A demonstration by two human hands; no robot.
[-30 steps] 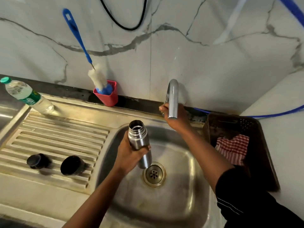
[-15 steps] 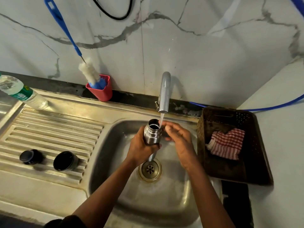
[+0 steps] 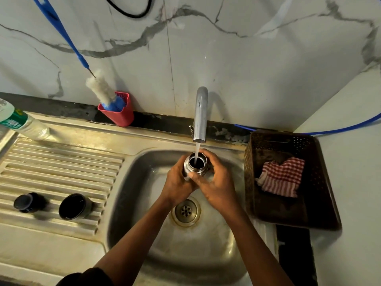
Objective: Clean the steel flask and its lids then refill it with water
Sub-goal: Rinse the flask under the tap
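Observation:
The open steel flask (image 3: 196,163) stands upright over the sink basin (image 3: 144,195), its mouth under the tap (image 3: 200,114). A stream of water runs from the tap into the flask. My left hand (image 3: 178,185) grips the flask body from the left. My right hand (image 3: 216,182) wraps round it from the right, thumb across the front. Two dark lids lie on the ribbed drainboard at left: a small stopper (image 3: 28,202) and a cup-shaped lid (image 3: 74,206), mouth towards me.
A blue-handled bottle brush (image 3: 101,88) leans in a red holder (image 3: 118,110) at the wall. A plastic water bottle (image 3: 20,121) lies at far left. A brown basket (image 3: 292,211) with a red checked cloth (image 3: 282,177) sits right of the sink.
My right hand left the tap and came down to grip the flask. Water started flowing, and the flask moved up under the stream.

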